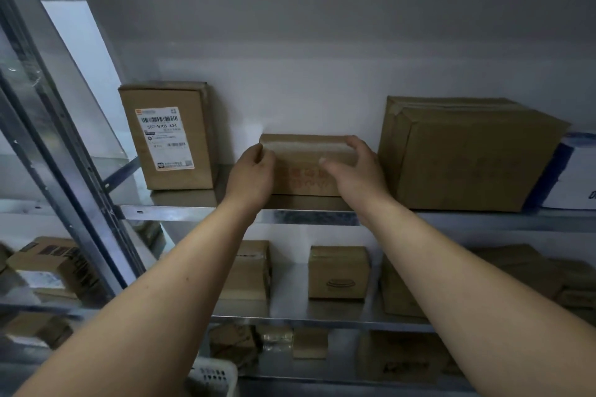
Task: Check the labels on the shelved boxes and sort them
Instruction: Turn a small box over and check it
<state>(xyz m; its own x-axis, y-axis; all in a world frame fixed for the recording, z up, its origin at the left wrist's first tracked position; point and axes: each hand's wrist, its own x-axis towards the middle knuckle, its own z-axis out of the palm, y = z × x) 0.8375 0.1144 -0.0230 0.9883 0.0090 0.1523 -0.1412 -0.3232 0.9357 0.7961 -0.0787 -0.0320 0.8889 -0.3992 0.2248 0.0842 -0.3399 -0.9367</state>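
Note:
A small brown cardboard box (304,164) with faint red print on its front sits on the upper metal shelf (180,213). My left hand (251,176) grips its left end, fingers curled over the top corner. My right hand (354,171) holds its right end, fingers over the top edge and thumb on the front face. To the left stands an upright box (174,135) bearing a white barcode label (164,138). A large plain box (464,155) stands to the right, close to my right hand.
A white and blue box (577,174) sits at the far right of the upper shelf. The lower shelf (290,319) carries several small cartons. More boxes lie on a neighbouring rack at left, beyond a slanted metal upright (74,171). A white basket (213,377) shows at the bottom.

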